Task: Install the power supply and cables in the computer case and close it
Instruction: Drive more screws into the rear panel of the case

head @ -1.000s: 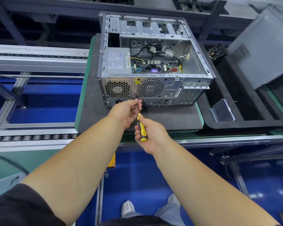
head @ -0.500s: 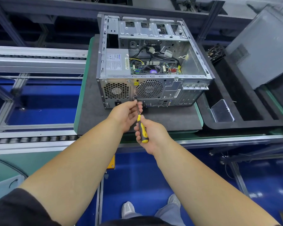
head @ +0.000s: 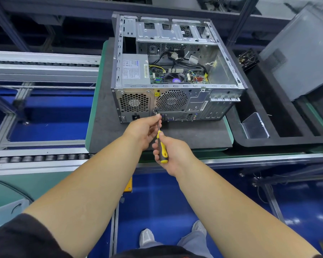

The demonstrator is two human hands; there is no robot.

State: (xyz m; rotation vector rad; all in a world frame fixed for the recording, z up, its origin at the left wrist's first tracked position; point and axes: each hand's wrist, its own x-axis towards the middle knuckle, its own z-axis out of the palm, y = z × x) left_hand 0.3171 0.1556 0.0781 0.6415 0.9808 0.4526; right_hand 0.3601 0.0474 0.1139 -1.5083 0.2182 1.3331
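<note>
The power supply (head: 133,70) sits in the left rear corner of the open case (head: 177,101), which lies on a grey mat (head: 104,131) on the tabletop. The screwdriver (head: 160,144) tip meets a screw at the supply's lower right corner. The right hand (head: 172,152) grips the handle; the left hand (head: 145,130) pinches the shaft. A tilted tip could slip and strip the screw, or drop it. The side panel (head: 298,53) lies apart, right.
</note>
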